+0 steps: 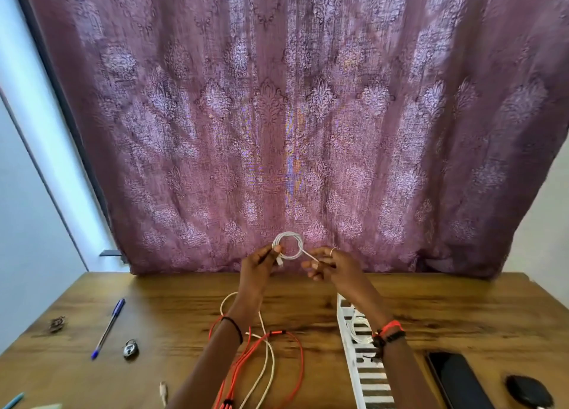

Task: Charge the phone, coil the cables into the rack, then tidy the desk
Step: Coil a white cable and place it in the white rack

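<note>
A patterned purple curtain (292,125) hangs behind the wooden desk (446,313), which carries everything else. On the desk to the right lies a white slotted rack (368,374), partly hidden by the right forearm, with something white already sitting in its upper slots; right of it rests a dark phone (458,381), screen off, and no cable can be seen leading to it. Left of the rack sprawl a loose orange cable (297,359) and a loose white cable (271,362), tangled over one another, and farther left lie a blue pen (108,328) and a small padlock (130,349). Raised above the far edge, the left hand (260,265) pinches a small white cable coil (288,246) between thumb and fingers, while the right hand (331,265) is closed on the coil's free tail. The step in hand looks to be coiling, nearly finished for this cable. The next move probably calls for wrapping or tucking that tail so the loops hold, then lowering the coil into a free rack slot without letting it spring open.
</note>
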The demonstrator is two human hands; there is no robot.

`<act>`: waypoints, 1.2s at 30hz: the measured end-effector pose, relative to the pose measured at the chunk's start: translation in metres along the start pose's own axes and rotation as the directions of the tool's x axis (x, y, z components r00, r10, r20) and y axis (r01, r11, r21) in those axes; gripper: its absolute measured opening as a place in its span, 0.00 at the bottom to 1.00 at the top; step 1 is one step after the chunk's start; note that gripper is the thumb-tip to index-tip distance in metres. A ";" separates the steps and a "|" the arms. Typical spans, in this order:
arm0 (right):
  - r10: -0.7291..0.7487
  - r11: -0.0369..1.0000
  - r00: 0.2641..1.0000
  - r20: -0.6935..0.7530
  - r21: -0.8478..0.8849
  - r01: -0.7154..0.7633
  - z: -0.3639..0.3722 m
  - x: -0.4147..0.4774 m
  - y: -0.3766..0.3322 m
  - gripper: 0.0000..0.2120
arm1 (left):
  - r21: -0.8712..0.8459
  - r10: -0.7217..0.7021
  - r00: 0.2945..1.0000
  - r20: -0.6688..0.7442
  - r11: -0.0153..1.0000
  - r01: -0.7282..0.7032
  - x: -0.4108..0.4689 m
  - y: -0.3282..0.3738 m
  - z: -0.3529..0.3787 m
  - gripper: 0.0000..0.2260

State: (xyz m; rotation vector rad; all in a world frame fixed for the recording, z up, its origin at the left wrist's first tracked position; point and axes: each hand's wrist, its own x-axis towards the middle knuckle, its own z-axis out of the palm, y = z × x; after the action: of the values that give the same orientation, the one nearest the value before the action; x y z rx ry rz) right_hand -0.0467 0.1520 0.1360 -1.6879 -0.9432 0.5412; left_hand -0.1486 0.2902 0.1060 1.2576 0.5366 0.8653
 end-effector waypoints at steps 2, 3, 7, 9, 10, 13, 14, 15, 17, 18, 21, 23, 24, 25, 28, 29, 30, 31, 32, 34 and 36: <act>-0.059 0.991 0.984 -0.170 -0.130 0.037 -0.001 0.003 0.004 0.05 | -0.056 -0.028 1.000 0.009 0.998 0.028 -0.003 0.000 0.003 0.09; -0.101 0.972 0.962 -0.253 -0.229 0.041 0.000 0.006 0.006 0.04 | -0.084 -0.042 0.999 0.018 0.996 0.043 -0.005 -0.001 0.005 0.10; -0.134 0.931 0.882 -0.452 -0.363 -0.045 0.008 0.005 0.008 0.05 | -0.208 -0.088 0.995 0.038 0.974 0.094 -0.017 -0.004 0.017 0.06; -0.100 0.936 0.868 -0.486 -0.341 -0.084 0.015 0.005 0.008 0.09 | -0.261 -0.107 0.993 0.044 0.959 0.115 -0.023 -0.007 0.024 0.06; -0.085 0.939 0.863 -0.498 -0.329 -0.098 0.018 0.006 0.010 0.10 | -0.286 -0.118 0.992 0.051 0.950 0.128 -0.025 -0.009 0.027 0.06; -0.069 0.973 0.853 -0.518 -0.223 -0.057 0.031 0.005 0.011 0.10 | -0.359 -0.155 0.987 0.052 0.919 0.163 -0.030 -0.012 0.037 0.06; -0.051 0.987 0.841 -0.539 -0.154 -0.039 0.035 0.004 0.011 0.09 | -0.378 -0.171 0.984 0.049 0.909 0.177 -0.032 -0.013 0.040 0.06; -0.024 0.995 0.827 -0.562 -0.090 -0.033 0.038 0.003 0.012 0.09 | -0.397 -0.191 0.981 0.044 0.897 0.192 -0.033 -0.014 0.042 0.06; 0.032 0.999 0.799 -0.600 0.003 -0.037 0.042 0.000 0.014 0.09 | -0.392 -0.222 0.974 0.033 0.894 0.218 -0.034 -0.016 0.045 0.05; 0.050 0.999 0.792 -0.609 0.035 -0.037 0.042 0.000 0.016 0.09 | -0.372 -0.229 0.973 0.033 0.900 0.225 -0.036 -0.016 0.046 0.05; 0.065 0.996 0.784 -0.617 0.088 -0.013 0.041 -0.003 0.017 0.09 | -0.311 -0.244 0.969 0.037 0.919 0.243 -0.040 -0.014 0.046 0.05; 0.071 0.996 0.781 -0.621 0.091 -0.018 0.041 -0.005 0.018 0.09 | -0.272 -0.281 0.959 0.030 0.921 0.278 -0.041 -0.013 0.046 0.05; 0.080 0.996 0.779 -0.622 0.085 -0.035 0.041 -0.005 0.020 0.09 | -0.267 -0.309 0.951 0.021 0.915 0.303 -0.040 -0.014 0.045 0.05; 0.100 0.994 0.778 -0.620 0.093 -0.054 0.041 -0.005 0.022 0.09 | -0.275 -0.332 0.943 0.012 0.906 0.322 -0.039 -0.015 0.045 0.04; 0.146 0.987 0.791 -0.594 0.142 -0.075 0.042 -0.004 0.028 0.08 | -0.367 -0.375 0.927 0.020 0.859 0.356 -0.038 -0.019 0.046 0.02; 0.144 0.988 0.801 -0.581 0.135 -0.079 0.042 -0.005 0.026 0.07 | -0.400 -0.385 0.922 0.025 0.842 0.362 -0.038 -0.020 0.046 0.03; 0.136 0.989 0.815 -0.564 0.126 -0.078 0.042 -0.006 0.025 0.07 | -0.429 -0.390 0.920 0.031 0.826 0.365 -0.038 -0.020 0.046 0.03; 0.132 0.989 0.831 -0.540 0.122 -0.078 0.041 -0.006 0.025 0.08 | -0.447 -0.388 0.921 0.029 0.819 0.359 -0.038 -0.021 0.046 0.04; 0.131 0.990 0.850 -0.511 0.118 -0.081 0.040 -0.006 0.025 0.09 | -0.460 -0.381 0.924 0.024 0.816 0.349 -0.038 -0.022 0.046 0.04; 0.112 0.993 0.877 -0.468 0.096 -0.075 0.041 -0.006 0.024 0.10 | -0.467 -0.369 0.930 0.005 0.821 0.328 -0.037 -0.022 0.044 0.05; 0.078 0.995 0.878 -0.472 0.094 -0.038 0.043 -0.007 0.025 0.13 | -0.452 -0.356 0.935 0.007 0.833 0.320 -0.037 -0.022 0.044 0.06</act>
State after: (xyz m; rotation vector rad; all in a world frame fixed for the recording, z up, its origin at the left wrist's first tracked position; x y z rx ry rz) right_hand -0.0752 0.1690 0.0982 -1.6710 -0.5055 0.1794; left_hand -0.1309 0.2328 0.0915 0.6798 0.5626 0.6848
